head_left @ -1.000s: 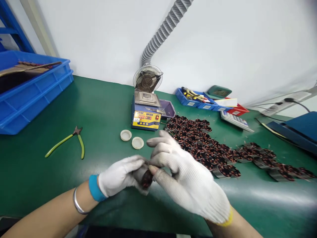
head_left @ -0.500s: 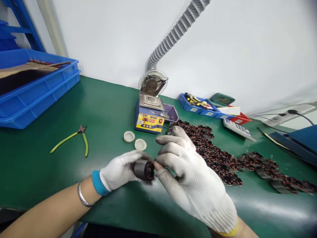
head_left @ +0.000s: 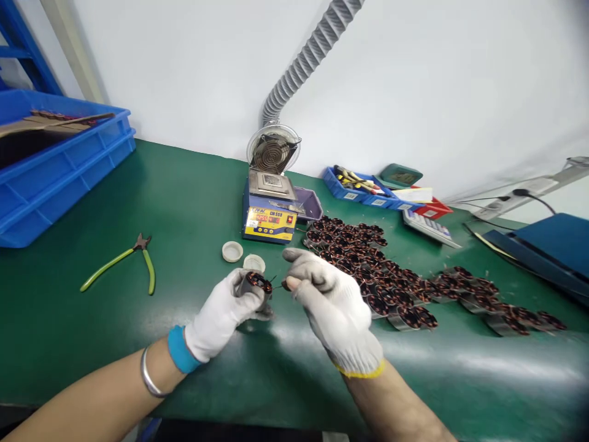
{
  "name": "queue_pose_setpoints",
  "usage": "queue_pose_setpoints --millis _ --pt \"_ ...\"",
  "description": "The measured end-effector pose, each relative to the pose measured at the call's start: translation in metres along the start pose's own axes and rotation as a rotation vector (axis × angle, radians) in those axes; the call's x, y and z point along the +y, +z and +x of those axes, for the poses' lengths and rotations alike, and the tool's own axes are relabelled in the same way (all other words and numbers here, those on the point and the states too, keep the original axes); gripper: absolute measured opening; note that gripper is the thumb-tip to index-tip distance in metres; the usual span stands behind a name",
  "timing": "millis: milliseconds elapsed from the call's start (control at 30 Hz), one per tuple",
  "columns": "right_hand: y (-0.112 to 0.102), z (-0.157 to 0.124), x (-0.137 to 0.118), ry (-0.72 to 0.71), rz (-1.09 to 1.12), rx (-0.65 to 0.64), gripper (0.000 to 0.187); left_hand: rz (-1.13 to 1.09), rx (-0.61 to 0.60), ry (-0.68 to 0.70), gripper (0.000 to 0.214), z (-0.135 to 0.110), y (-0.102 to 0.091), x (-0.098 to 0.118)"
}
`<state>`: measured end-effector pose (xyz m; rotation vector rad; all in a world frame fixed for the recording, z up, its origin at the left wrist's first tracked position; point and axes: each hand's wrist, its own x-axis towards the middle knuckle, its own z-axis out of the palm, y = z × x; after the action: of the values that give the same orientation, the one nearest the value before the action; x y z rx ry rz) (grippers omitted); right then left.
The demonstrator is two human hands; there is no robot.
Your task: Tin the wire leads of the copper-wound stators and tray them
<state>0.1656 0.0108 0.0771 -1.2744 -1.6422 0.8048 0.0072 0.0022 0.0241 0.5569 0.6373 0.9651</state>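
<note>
My left hand (head_left: 225,316), in a white glove with a blue cuff, is wrapped round a motor stator (head_left: 256,283). Copper windings show at the stator's upturned end, and thin wire leads stick out to its right. My right hand (head_left: 334,301), gloved in white with a yellow hem, has thumb and forefinger pinched together beside the stator. A dark wire lead (head_left: 278,285) runs from the stator to those fingertips. Two small round white dishes, one nearer (head_left: 254,263) and one farther left (head_left: 232,251), lie just beyond my left hand.
A solder pot (head_left: 270,212) with a digital display stands under a ribbed duct (head_left: 313,58). Many wound stators (head_left: 391,279) cover the bench on the right. Green-handled cutting pliers (head_left: 140,244) lie left, near a large blue crate (head_left: 69,159). Small blue bins (head_left: 350,195) stand along the wall.
My left hand has turned the stator so its wound end faces more upward. The right hand has drawn its fingers in to a pinch at the lead. The whole view has shifted slightly.
</note>
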Motion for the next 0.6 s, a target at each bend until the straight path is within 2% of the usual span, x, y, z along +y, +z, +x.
queue_pose_setpoints --millis 67,167,267,333,367,433,500,533,600 --pt "0.012 -0.005 0.014 0.223 0.359 0.138 0.016 0.085 0.116 0.095 0.054 0.0 0.006 -0.003" --pt "0.026 -0.009 0.031 0.357 0.727 0.343 0.01 0.181 0.247 0.209 0.048 0.002 0.008 -0.012" --pt "0.022 -0.012 0.042 0.335 0.827 0.55 0.009 0.304 0.35 0.337 0.043 0.005 0.003 -0.019" --pt "0.017 -0.018 0.045 0.271 0.708 0.627 0.009 0.343 0.386 0.372 0.042 0.005 -0.001 -0.019" --pt "0.018 -0.024 0.044 0.227 0.57 0.616 0.008 0.349 0.388 0.367 0.044 0.005 -0.002 -0.019" --pt "0.027 -0.038 0.042 0.142 0.225 0.46 0.007 0.358 0.364 0.344 0.052 0.002 -0.002 -0.019" --pt "0.045 -0.053 0.038 0.098 -0.042 0.248 0.035 0.389 0.3 0.325 0.059 -0.006 0.0 -0.021" --pt "0.054 -0.059 0.038 0.108 -0.108 0.179 0.049 0.408 0.25 0.315 0.062 -0.01 0.001 -0.022" --pt "0.067 -0.064 0.039 0.2 -0.109 0.128 0.063 0.457 0.136 0.291 0.07 -0.02 0.001 -0.026"
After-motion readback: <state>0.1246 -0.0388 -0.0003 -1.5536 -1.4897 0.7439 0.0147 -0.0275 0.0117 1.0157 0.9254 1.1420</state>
